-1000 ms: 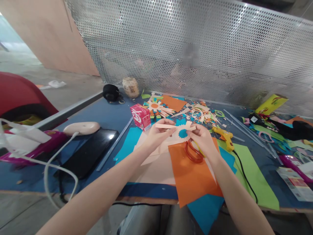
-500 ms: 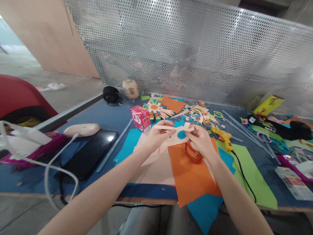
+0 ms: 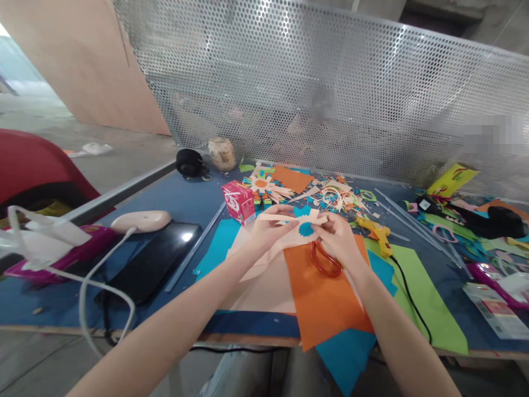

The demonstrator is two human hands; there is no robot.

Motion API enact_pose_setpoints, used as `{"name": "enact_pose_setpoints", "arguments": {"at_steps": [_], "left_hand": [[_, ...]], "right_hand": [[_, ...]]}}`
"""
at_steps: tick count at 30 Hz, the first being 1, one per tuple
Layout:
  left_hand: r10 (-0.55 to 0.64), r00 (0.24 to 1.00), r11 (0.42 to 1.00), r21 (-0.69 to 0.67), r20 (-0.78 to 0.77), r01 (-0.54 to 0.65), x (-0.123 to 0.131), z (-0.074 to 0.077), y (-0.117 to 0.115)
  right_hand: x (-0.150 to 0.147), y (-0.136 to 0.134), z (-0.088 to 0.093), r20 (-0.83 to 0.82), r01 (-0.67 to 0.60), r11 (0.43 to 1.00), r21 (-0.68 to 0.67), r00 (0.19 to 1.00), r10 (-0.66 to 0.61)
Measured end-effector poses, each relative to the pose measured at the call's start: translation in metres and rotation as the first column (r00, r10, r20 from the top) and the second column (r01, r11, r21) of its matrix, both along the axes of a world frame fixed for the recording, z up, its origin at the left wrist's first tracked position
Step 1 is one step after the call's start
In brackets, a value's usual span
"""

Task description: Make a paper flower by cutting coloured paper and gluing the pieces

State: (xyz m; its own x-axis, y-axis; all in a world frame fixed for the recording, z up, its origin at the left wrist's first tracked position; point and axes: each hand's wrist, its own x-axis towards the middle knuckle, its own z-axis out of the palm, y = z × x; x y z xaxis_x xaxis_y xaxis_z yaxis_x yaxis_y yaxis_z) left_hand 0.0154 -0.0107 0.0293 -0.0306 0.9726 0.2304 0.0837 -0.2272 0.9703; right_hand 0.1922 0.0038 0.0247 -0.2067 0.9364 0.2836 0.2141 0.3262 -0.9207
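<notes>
My left hand (image 3: 270, 227) pinches the left part of a pale peach paper strip (image 3: 306, 219). At the strip's right end, the fingers of my right hand (image 3: 338, 231) are closed on it too, where a short crosspiece sticks up. Blue paper with a jagged edge (image 3: 306, 229) shows just below the strip, beside my right fingertips; whether it is joined to the strip I cannot tell. Scissors with red-orange handles (image 3: 326, 264) lie under my right hand on an orange sheet (image 3: 326, 306). Peach sheets (image 3: 264, 292) spread beneath my left hand.
A pink box (image 3: 238, 202) stands beyond my left hand, near layered paper flowers (image 3: 261, 184). Coloured scraps (image 3: 339, 193) are heaped behind. A yellow glue gun (image 3: 380, 234) with a black cord lies right, by a green sheet (image 3: 430, 300). A black phone-like slab (image 3: 152, 264) lies left.
The strip has tilted slightly between my hands, and less of the blue paper shows behind it. Both hands keep their hold in nearly the same place.
</notes>
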Motion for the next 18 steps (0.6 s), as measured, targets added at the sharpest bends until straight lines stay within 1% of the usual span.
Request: {"name": "enact_pose_setpoints", "arguments": {"at_steps": [4, 9, 13, 18], "left_hand": [[0.002, 1.000, 1.000, 0.010, -0.011, -0.002, -0.0006, 0.0001, -0.0002], [0.001, 0.999, 1.000, -0.009, -0.045, -0.001, -0.0013, -0.0002, 0.0009], [0.014, 0.998, 0.999, 0.033, -0.061, -0.012, -0.0022, -0.0007, 0.0019], [0.016, 1.000, 1.000, 0.005, -0.013, -0.016, -0.0024, 0.0032, -0.0010]], "right_hand": [[-0.0002, -0.0002, 0.0001, -0.001, 0.002, 1.000, 0.001, 1.000, -0.002], [0.0004, 0.0006, -0.0017, 0.022, 0.020, 1.000, 0.024, 1.000, -0.020], [0.0006, 0.0014, -0.0024, 0.038, 0.017, 0.999, 0.033, 0.999, -0.018], [0.0006, 0.0008, -0.0016, 0.010, 0.012, 1.000, 0.019, 1.000, -0.012]]}}
